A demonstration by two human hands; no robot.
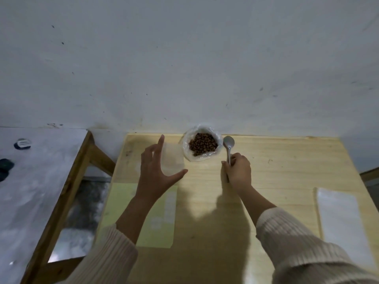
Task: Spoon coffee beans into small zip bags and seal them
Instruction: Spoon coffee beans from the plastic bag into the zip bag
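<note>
An open plastic bag of brown coffee beans (203, 144) stands at the far edge of the wooden table (276, 160). Just left of it lies a small clear zip bag (171, 160). My left hand (156, 169) hovers over that zip bag with fingers and thumb spread, and I cannot tell whether it touches the bag. My right hand (238, 171) grips the handle of a metal spoon (229, 145), whose empty bowl points away from me, right beside the bean bag.
A pale green sheet (162, 218) lies on the table under my left forearm. A stack of clear bags (340, 218) rests near the right edge. To the left stands a wood-framed bench (67, 181) with a grey top and dark objects (22, 144).
</note>
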